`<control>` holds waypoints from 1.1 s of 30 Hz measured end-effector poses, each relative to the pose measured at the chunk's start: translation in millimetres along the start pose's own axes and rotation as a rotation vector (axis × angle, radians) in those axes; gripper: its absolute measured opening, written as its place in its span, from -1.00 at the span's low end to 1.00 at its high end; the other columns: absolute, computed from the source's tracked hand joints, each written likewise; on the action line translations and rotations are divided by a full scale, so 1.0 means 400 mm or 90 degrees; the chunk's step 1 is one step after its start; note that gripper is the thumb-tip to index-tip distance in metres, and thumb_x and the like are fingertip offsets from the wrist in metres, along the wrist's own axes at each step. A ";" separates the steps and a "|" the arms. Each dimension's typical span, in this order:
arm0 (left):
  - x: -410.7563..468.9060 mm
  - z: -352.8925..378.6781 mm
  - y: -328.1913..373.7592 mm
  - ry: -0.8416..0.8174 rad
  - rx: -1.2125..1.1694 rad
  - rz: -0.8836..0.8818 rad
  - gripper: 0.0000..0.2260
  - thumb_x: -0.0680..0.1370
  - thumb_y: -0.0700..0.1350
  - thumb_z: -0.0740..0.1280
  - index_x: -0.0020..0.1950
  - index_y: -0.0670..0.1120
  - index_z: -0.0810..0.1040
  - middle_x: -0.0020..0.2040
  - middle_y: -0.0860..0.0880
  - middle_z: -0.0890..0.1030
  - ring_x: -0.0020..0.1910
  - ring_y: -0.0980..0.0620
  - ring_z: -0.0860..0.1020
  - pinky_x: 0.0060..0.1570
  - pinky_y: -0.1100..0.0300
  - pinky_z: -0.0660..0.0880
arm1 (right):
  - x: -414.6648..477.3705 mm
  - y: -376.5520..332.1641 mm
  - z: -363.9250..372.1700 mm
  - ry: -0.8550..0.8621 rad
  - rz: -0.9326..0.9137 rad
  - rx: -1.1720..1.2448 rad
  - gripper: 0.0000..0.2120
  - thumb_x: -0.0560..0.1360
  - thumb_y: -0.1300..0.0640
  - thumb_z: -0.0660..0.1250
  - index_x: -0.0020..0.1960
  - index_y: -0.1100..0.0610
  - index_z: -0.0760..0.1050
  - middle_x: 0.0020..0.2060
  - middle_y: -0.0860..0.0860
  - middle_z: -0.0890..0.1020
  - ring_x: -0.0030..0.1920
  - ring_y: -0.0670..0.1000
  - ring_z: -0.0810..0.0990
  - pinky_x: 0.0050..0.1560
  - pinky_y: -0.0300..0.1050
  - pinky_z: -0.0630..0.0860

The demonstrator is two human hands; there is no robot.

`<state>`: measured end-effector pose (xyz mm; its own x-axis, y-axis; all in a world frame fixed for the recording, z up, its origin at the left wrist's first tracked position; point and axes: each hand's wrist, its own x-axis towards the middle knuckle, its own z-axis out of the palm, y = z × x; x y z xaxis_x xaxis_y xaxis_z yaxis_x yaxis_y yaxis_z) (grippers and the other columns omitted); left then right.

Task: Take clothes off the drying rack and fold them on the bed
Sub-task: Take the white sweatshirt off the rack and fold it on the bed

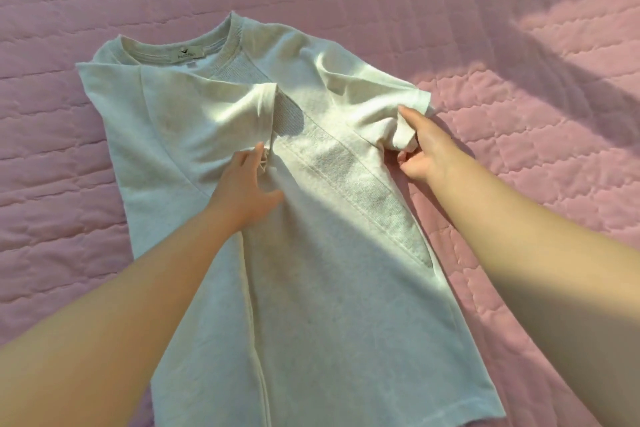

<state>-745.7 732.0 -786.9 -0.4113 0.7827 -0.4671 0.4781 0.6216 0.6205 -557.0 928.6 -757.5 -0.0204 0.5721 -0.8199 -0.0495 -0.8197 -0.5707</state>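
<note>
1. Pale grey-white T-shirt [332, 288] lies spread on the pink quilted bedspread [519, 45], with its collar far from the person and its hem nearest.
2. The shirt's left side is folded in over the chest, so the left sleeve [239, 104] lies on top of the body.
3. The left hand [242, 187] rests at that sleeve's hem, fingers mostly straight, pressing the cloth flat without clasping it.
4. The right hand [424, 149] grips the bunched right sleeve [391, 114], fingers curled round a wad of fabric at the shirt's edge.
5. A small label [185, 55] shows inside the collar.
</note>
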 end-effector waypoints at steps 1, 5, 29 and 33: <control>0.009 -0.006 0.003 -0.019 -0.014 -0.013 -0.21 0.47 -0.06 0.42 0.59 -0.02 0.06 0.41 0.03 0.23 0.38 0.07 0.31 0.22 0.29 0.25 | -0.002 -0.010 0.007 -0.020 0.021 0.004 -0.85 0.41 0.12 0.47 -0.15 0.06 0.50 -0.40 -0.04 0.59 -0.35 -0.07 0.57 -0.30 -0.22 0.51; 0.033 -0.049 0.020 -0.122 -0.072 -0.098 -0.23 0.46 0.00 0.44 0.57 0.07 0.11 0.43 0.02 0.20 0.39 0.03 0.29 0.21 0.20 0.29 | -0.043 -0.039 0.056 -0.062 -0.011 -0.035 -0.85 0.37 0.30 0.27 -0.24 0.11 0.34 -0.62 0.03 0.42 -0.50 0.04 0.45 -0.38 -0.12 0.54; -0.010 -0.127 -0.036 0.298 -0.446 -0.088 -0.77 0.45 -0.28 0.41 -0.03 0.04 0.56 -0.14 0.12 0.61 -0.14 0.15 0.59 -0.06 0.25 0.54 | -0.133 0.108 0.353 -0.201 -0.722 -0.793 -0.56 0.44 0.35 0.17 0.28 0.09 0.44 0.29 0.02 0.41 -0.02 0.02 0.52 0.10 -0.08 0.45; -0.036 -0.100 -0.019 0.137 -0.355 0.026 -0.78 0.49 -0.27 0.36 -0.20 0.06 0.57 -0.18 0.06 0.66 -0.15 0.07 0.61 -0.05 0.21 0.53 | -0.141 0.085 0.391 -0.210 -0.714 -0.920 -0.50 0.56 0.25 0.10 0.45 -0.08 0.27 0.50 -0.04 0.16 0.32 0.10 0.43 0.24 -0.01 0.39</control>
<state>-774.4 714.7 -759.7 -0.5766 0.7456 -0.3340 0.0417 0.4351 0.8994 -713.6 873.2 -723.7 -0.7617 0.6328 -0.1392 0.6034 0.6146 -0.5082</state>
